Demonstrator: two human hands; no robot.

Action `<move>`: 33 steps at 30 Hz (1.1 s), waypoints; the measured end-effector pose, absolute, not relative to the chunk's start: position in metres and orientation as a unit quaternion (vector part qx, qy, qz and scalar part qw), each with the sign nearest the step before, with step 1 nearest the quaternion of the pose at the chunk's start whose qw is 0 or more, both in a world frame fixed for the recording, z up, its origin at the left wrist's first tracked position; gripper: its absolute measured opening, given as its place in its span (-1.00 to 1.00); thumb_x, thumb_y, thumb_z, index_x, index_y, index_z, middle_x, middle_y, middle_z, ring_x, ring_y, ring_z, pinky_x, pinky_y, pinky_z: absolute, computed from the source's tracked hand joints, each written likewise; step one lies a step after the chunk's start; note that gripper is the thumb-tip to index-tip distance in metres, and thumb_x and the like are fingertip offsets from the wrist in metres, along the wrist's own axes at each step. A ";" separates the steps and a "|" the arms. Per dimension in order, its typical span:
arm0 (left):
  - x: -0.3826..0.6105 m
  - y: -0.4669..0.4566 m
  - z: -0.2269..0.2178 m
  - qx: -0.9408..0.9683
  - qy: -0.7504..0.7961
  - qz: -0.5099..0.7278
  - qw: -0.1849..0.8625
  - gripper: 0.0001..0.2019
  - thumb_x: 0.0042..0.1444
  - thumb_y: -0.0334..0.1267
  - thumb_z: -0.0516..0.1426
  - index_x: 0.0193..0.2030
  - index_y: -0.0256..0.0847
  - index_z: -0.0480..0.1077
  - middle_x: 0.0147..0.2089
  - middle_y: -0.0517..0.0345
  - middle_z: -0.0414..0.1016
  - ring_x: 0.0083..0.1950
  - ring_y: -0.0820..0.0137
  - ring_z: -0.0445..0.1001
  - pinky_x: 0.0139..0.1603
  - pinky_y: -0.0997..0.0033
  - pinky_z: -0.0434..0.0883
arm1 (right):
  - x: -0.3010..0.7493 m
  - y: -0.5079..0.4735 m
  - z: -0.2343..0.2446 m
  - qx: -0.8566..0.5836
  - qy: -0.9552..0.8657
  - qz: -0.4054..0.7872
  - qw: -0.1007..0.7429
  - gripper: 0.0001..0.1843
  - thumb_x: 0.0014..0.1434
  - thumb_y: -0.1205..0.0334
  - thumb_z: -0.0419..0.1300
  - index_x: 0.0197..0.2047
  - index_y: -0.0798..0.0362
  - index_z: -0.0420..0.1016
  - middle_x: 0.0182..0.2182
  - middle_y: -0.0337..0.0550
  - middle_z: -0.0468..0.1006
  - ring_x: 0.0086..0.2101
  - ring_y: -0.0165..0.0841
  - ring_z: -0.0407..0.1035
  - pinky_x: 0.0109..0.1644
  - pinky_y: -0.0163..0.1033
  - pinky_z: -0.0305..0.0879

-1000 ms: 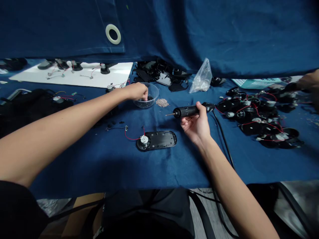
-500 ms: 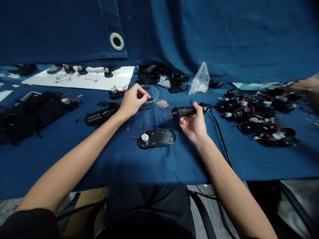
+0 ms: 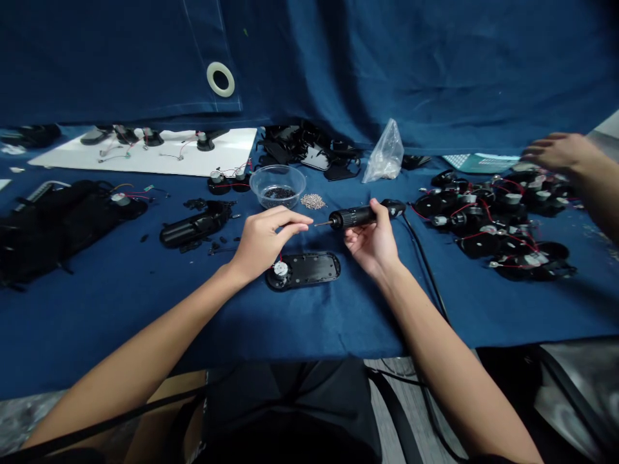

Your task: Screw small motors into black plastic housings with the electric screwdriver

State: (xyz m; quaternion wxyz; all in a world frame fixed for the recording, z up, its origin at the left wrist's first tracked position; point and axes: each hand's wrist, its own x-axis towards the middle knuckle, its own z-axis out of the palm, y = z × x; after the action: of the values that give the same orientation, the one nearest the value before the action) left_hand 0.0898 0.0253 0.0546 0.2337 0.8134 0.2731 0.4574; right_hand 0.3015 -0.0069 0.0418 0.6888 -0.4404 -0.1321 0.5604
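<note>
My right hand (image 3: 374, 241) grips a black corded electric screwdriver (image 3: 355, 217), its thin bit pointing left. At the bit's tip, my left hand (image 3: 265, 240) is closed in a pinch; whatever sits between its fingertips is too small to make out. Below both hands lies a long black plastic housing (image 3: 314, 268) with a small motor (image 3: 280, 269) at its left end, partly behind my left wrist. Beyond my left hand stands a clear plastic bowl (image 3: 300, 183) holding small dark screws. Beside the bowl is a little heap of silvery screws (image 3: 313, 202).
A clear plastic bag (image 3: 385, 154) stands at the back. Black parts with motors and red wires (image 3: 512, 222) are piled on the right, where another person's hand (image 3: 556, 151) reaches in. Leftward lie a black housing (image 3: 196, 225) and a white board (image 3: 155, 158).
My left hand has moved from the bowl right and toward me, to the screwdriver's tip. The other person's hand has come further into view. The view has shifted slightly.
</note>
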 end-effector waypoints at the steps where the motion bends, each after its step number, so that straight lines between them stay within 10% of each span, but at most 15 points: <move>1: 0.091 0.025 0.053 0.802 0.281 0.470 0.240 -0.89 0.21 -0.30 0.19 -0.21 -0.12 0.58 -0.21 0.20 0.62 -0.18 0.41 0.55 -0.07 0.38 0.48 | 0.302 -0.007 0.041 -0.438 -0.130 0.563 0.689 -0.60 0.21 -0.10 0.15 -0.40 0.08 0.27 -0.62 -0.20 0.43 -0.68 -0.49 0.31 -0.70 -0.46 0.22; 33: 0.096 0.017 0.044 0.806 0.255 0.511 0.158 -0.90 0.22 -0.23 0.21 -0.23 -0.21 0.49 -0.22 0.19 0.64 -0.27 0.48 0.59 -0.23 0.52 0.49 | 0.293 -0.009 0.041 -0.432 -0.131 0.594 0.666 -0.59 0.21 -0.12 0.17 -0.38 0.09 0.31 -0.61 -0.21 0.44 -0.69 -0.50 0.30 -0.71 -0.47 0.23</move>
State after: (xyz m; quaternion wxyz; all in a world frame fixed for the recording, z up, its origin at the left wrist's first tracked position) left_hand 0.0959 0.0166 0.0437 0.1576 0.8057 0.2548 0.5109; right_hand 0.2934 -0.0094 0.0408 0.6657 -0.4319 -0.1306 0.5943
